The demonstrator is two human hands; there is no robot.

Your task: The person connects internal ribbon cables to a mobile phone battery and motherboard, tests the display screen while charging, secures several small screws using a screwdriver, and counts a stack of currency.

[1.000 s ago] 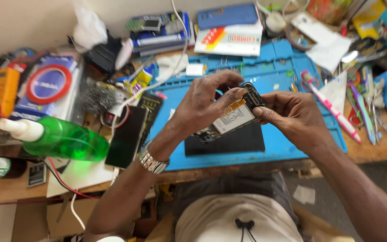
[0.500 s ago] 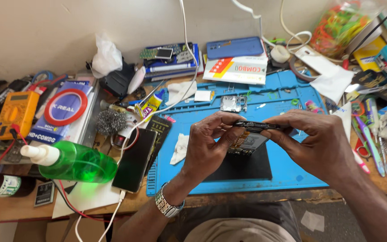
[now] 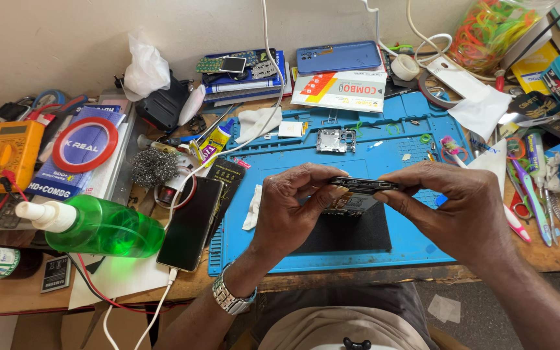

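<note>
We take the blue work mat (image 3: pixel 416 249) as our landmark. Just above its near middle, our left hand (image 3: pixel 290 217) and right hand (image 3: pixel 452 210) hold an opened phone (image 3: pixel 361 188) edge-on between them; the fingers (image 3: pixel 312 188) of both hands are pinched on its two ends, left and right. Under the phone, a black pad (image 3: pixel 351 233) lies on the mat.

Off the mat's left edge a dark phone (image 3: pixel 189 223) lies face up with a white cable (image 3: pixel 157 311) plugged into its near end. Further left, a green spray bottle (image 3: pixel 95 227) with a white nozzle lies on its side on the desk (image 3: pixel 8 291).

Beyond the bottle, a flat blue package with a red ring on its front (image 3: pixel 85 152) rests beside a yellow multimeter (image 3: pixel 8 152).

On the mat's far part sits a small bare metal frame (image 3: pixel 335 139). Just behind the mat's far edge lies a flat white carton with orange and red patches (image 3: pixel 338 91), and behind that a blue phone back cover (image 3: pixel 338 57). To the far right of the mat, a clear bag of coloured rubber bands (image 3: pixel 494 29) leans by the wall.
</note>
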